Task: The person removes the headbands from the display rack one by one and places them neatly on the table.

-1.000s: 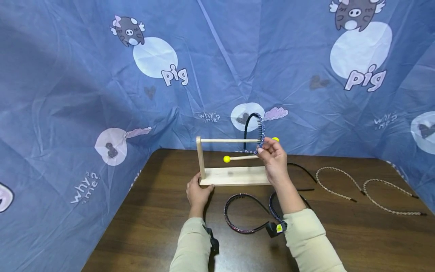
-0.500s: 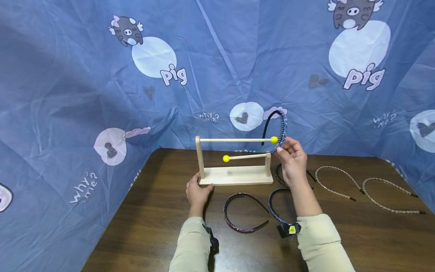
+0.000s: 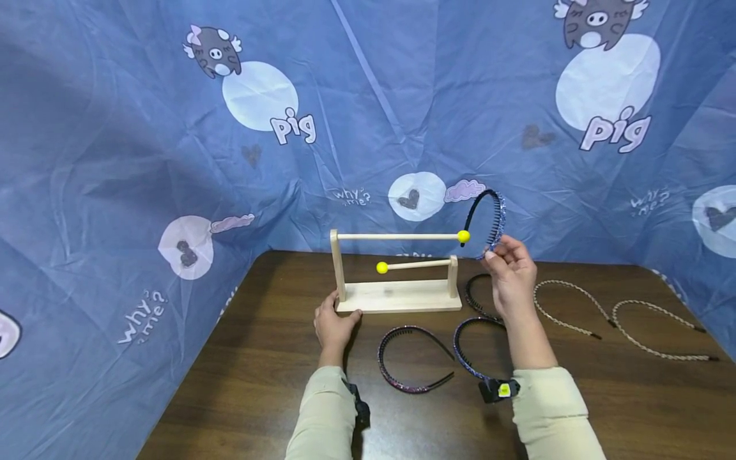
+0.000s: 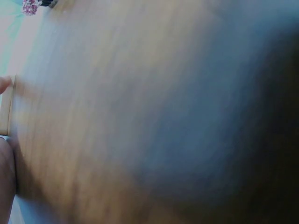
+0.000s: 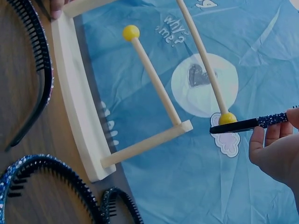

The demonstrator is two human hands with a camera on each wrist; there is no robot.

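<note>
A glittery blue toothed headband (image 3: 499, 220) is pinched between the thumb and fingers of my right hand (image 3: 513, 278), its arch held upright. It stands just off the right end of the upper rod, where one black tip overlaps the yellow ball (image 3: 463, 236) in the head view. The right wrist view shows the band's dark end close by that ball. My left hand (image 3: 335, 329) grips the left end of the wooden stand (image 3: 397, 298), thumb along the front edge. Both rods of the stand are bare. A lower rod (image 3: 416, 264) ends in another yellow ball (image 3: 382, 268).
On the brown table (image 3: 247, 383) in front of the stand lie a reddish glitter headband (image 3: 397, 384) and a blue one (image 3: 460, 354). A dark headband (image 3: 470, 295) lies partly behind my right hand. Two braided beige headbands (image 3: 560, 324) (image 3: 655, 351) lie farther right. A blue printed cloth (image 3: 368, 128) hangs behind.
My right hand has moved right, carrying the blue headband from around the upper rod past the yellow ball and off its end. The left hand has stayed on the stand.
</note>
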